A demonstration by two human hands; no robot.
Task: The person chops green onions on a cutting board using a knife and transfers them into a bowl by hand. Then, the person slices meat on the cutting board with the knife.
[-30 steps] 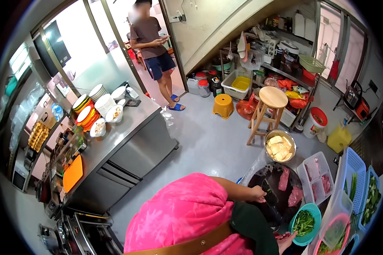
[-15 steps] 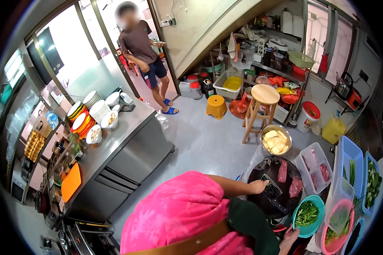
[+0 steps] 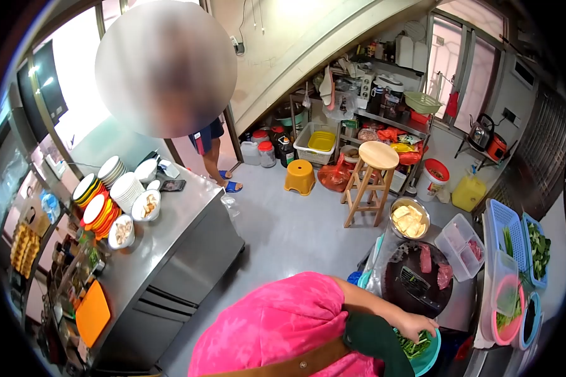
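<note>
My left hand (image 3: 416, 325) reaches down over a turquoise bowl (image 3: 435, 355) of cut green vegetables (image 3: 414, 346), its fingers stretched toward the bowl's inside. My right hand is hidden behind the dark green apron and pink sleeve. Beyond the bowl, a cleaver (image 3: 414, 281) lies on a round dark chopping board (image 3: 394, 298). Two strips of raw meat (image 3: 426, 257) rest near the board's far right edge.
A metal bowl of yellowish pieces (image 3: 410, 221) stands past the board. Right of it is a clear divided container (image 3: 456, 244) with meat. Blue and pink baskets (image 3: 504, 229) line the right side. A wooden stool (image 3: 378, 156) stands ahead; a person (image 3: 212, 154) is by the doorway.
My left hand has left the cleaver on the board and moved to the greens. The bowl has come closer to my body. My right hand has gone out of sight.
</note>
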